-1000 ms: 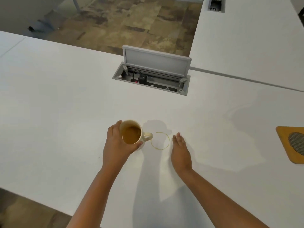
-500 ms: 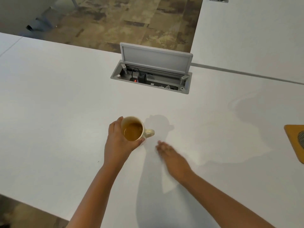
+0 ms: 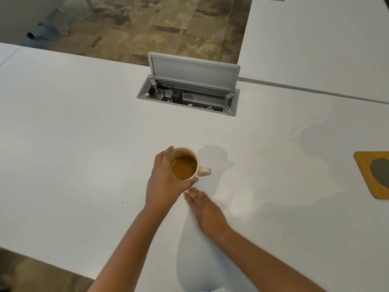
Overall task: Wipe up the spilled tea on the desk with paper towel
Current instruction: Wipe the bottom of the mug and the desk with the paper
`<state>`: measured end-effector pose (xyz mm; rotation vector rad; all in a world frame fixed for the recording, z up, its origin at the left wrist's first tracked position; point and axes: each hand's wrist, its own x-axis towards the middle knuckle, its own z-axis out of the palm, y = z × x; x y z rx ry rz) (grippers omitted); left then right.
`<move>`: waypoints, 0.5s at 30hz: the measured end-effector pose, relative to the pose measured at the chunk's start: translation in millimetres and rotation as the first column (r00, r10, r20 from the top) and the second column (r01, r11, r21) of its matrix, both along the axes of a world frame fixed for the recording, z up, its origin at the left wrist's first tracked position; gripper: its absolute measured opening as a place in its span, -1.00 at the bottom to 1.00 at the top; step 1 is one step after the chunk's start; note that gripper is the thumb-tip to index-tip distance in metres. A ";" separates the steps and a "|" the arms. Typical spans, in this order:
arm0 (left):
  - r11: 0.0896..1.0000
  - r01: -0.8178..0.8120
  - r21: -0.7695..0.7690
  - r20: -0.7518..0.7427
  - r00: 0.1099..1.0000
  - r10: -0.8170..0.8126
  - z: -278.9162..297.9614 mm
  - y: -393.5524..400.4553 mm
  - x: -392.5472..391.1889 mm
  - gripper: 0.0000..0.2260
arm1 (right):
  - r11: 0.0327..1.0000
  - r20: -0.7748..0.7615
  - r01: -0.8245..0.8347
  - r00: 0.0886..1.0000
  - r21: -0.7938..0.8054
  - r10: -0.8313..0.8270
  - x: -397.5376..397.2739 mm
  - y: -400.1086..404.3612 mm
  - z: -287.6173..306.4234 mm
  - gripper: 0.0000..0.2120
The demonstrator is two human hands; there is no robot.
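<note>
The left hand (image 3: 163, 184) grips the mug (image 3: 185, 164) off the desk (image 3: 73, 144), the right hand (image 3: 207, 209) lies flat and empty beside it, no tea ring or towel shows, so wiping looks done.

A cream mug (image 3: 190, 163) of brown tea sits upright, gripped round its side by the left hand (image 3: 163, 184), handle pointing right. The white counter (image 3: 84, 144) shows no tea ring where the flat right hand (image 3: 207, 211) lies.
</note>
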<state>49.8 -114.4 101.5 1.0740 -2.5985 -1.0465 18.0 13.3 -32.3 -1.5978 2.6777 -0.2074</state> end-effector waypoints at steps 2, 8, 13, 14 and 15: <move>1.000 0.015 -0.002 0.015 1.000 -0.015 -3.7 2.9 -6.7 -0.10 | 0.995 0.000 0.079 0.997 0.067 -0.079 -42.7 19.9 1.2 -0.55; 0.998 0.061 0.003 0.054 0.997 -0.061 -18.5 4.5 -27.5 -0.11 | 0.866 -0.008 0.446 0.890 0.227 -0.456 -119.5 118.4 1.0 -0.44; 0.997 0.077 0.004 0.070 0.995 -0.077 -27.3 2.5 -39.7 -0.10 | 0.803 0.063 0.557 0.812 0.211 -0.580 -82.1 114.8 -0.9 -0.47; 0.997 0.082 0.004 0.074 0.994 -0.083 -28.5 3.2 -40.8 -0.10 | 0.823 0.065 0.539 0.828 0.177 -0.556 -69.9 105.1 2.8 -0.47; 0.996 0.091 0.007 0.079 0.993 -0.091 -29.3 3.7 -42.2 -0.10 | 0.860 0.074 0.496 0.859 0.125 -0.506 -56.8 93.8 4.9 -0.46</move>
